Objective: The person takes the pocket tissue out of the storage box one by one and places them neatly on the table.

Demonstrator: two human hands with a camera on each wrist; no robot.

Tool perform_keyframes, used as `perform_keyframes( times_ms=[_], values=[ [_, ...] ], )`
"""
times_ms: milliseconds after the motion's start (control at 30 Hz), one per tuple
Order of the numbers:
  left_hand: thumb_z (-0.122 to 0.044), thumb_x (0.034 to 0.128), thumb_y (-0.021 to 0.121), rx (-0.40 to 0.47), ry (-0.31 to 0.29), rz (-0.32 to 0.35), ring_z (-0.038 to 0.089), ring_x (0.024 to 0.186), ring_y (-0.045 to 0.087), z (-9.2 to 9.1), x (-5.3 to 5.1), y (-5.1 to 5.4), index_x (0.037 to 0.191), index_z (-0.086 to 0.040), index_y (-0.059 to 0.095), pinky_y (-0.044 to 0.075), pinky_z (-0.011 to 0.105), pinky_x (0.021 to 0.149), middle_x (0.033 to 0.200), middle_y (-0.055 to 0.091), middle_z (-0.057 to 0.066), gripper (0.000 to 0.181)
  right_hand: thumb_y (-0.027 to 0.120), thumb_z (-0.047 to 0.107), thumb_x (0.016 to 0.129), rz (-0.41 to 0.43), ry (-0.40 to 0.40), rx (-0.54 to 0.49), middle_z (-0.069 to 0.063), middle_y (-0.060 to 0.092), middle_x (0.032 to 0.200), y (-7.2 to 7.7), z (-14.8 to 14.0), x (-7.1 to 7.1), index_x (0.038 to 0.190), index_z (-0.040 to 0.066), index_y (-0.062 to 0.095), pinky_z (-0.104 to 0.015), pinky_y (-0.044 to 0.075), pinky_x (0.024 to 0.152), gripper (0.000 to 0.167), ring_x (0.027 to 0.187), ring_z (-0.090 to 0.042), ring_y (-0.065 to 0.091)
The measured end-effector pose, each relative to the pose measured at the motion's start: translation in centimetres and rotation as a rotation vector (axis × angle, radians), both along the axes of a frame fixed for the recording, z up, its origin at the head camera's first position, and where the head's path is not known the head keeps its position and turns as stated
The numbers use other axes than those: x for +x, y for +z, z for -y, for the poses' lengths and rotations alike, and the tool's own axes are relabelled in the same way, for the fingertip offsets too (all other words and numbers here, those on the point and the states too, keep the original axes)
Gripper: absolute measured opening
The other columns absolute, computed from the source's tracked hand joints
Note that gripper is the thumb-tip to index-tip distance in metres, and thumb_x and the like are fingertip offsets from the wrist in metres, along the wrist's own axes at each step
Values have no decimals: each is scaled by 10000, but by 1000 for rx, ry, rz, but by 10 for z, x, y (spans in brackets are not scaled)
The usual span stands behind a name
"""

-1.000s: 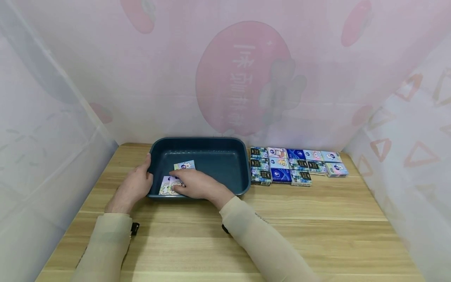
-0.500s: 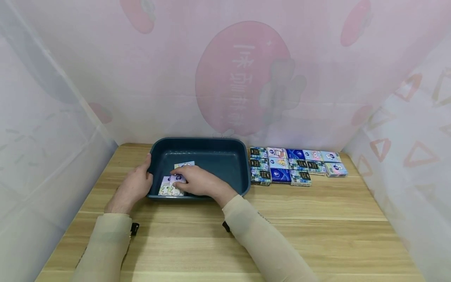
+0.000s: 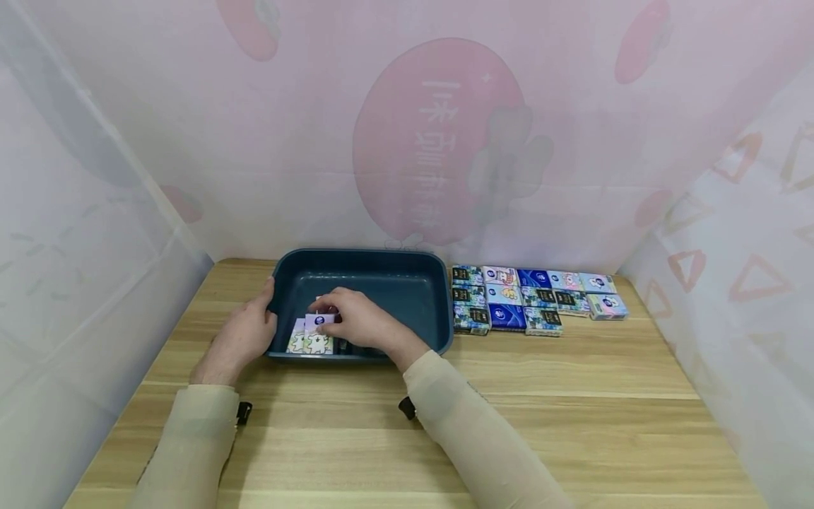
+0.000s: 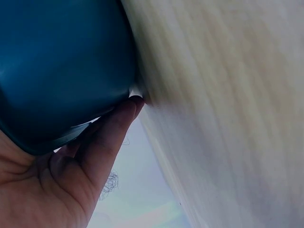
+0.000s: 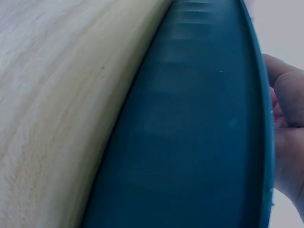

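A dark teal plastic tub [image 3: 407,297] stands on the table. My left hand [image 3: 242,329] holds its left wall, fingers along the outside; in the left wrist view that hand [image 4: 80,175] lies against the tub's outer side [image 4: 61,61]. Inside the tub, my right hand [image 3: 365,322] pinches a purple-and-white cartoon tissue pack [image 3: 318,341] between thumb and fingers. Left of it and partly covered lies a similar tissue pack [image 3: 296,338]. Another pack behind the right hand is mostly hidden. In the right wrist view the tub wall [image 5: 190,118] covers most of that hand [image 5: 287,123].
To the tub's right, several tissue packs [image 3: 506,317] lie in rows, blue, dark floral and pale cartoon ones. The wooden table [image 3: 331,438] meets a pink printed backdrop [image 3: 305,177] just behind the tub.
My right hand has risen slightly and shifted right; its fingers now pinch the purple-and-white tissue pack, which looks lifted at its far end. My left hand has stayed on the tub wall.
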State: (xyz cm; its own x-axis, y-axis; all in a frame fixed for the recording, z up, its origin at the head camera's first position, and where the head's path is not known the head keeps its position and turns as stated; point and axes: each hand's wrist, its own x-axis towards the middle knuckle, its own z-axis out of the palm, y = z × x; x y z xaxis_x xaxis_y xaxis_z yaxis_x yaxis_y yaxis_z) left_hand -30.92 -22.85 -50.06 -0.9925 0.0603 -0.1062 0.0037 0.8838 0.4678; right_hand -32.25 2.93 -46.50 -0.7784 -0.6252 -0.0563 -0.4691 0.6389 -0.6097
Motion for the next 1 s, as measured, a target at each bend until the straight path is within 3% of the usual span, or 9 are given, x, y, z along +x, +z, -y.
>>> perform_keyframes(
  times_ms=[133,400,767,1000],
  values=[
    [-115,1194,451,-5,-4,-4,352,899,672,0,0,0,1872,-4,95,566,490,819,1768,408,445,773,789,211,1149,55,-11,-51,-71,733,1509,4,-5,-1,1590,137,736,-254,626,1118,451,1300,-161,717],
    [-104,1188,446,24,-6,-16,241,657,525,-2,1,0,1870,3,107,457,390,652,1649,539,451,769,746,203,1173,119,-24,-60,-63,762,1529,12,-20,1,1619,197,718,-324,642,1146,447,1322,-187,738],
    [-104,1192,448,31,0,-11,236,656,523,-1,1,-1,1872,0,101,448,388,638,1706,482,456,771,710,181,1183,99,-56,-126,-93,746,1553,20,-48,4,1622,179,707,-443,640,1175,439,1371,-270,723],
    [-108,1190,450,21,-1,-18,237,657,518,-1,0,-3,1870,6,116,444,387,639,1652,533,448,765,731,168,1167,107,-100,-189,-99,751,1524,26,-72,5,1592,167,715,-471,651,1149,426,1351,-292,734]
  ],
)
